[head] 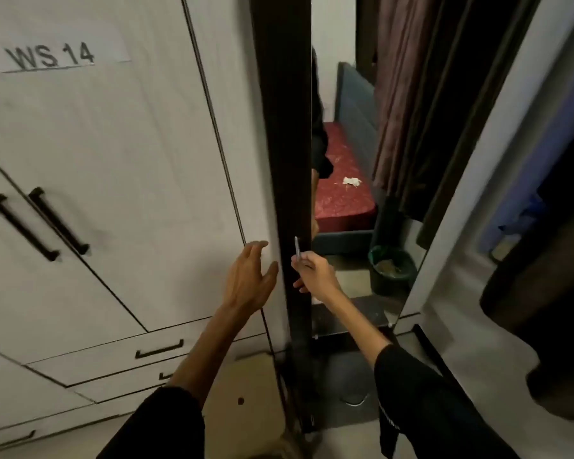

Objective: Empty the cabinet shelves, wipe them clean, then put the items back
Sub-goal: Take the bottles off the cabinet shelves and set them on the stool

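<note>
A white cabinet (120,180) with black bar handles (40,223) and a paper label "WS 14" (52,54) fills the left. Its dark door edge (289,160) stands upright in the middle. My left hand (251,279) is spread open, fingers straight, right at the white door face beside that edge; contact is unclear. My right hand (315,276) pinches a thin silver pen-like object (297,248) that points up against the dark edge. No shelves or items inside the cabinet are in view.
A mirror panel (345,94) right of the dark edge shows a red mattress (340,197), curtains and a green bin (390,270). Drawers (159,351) sit low on the cabinet. Dark clothes (544,276) hang at the far right. A cardboard piece (246,392) lies on the floor.
</note>
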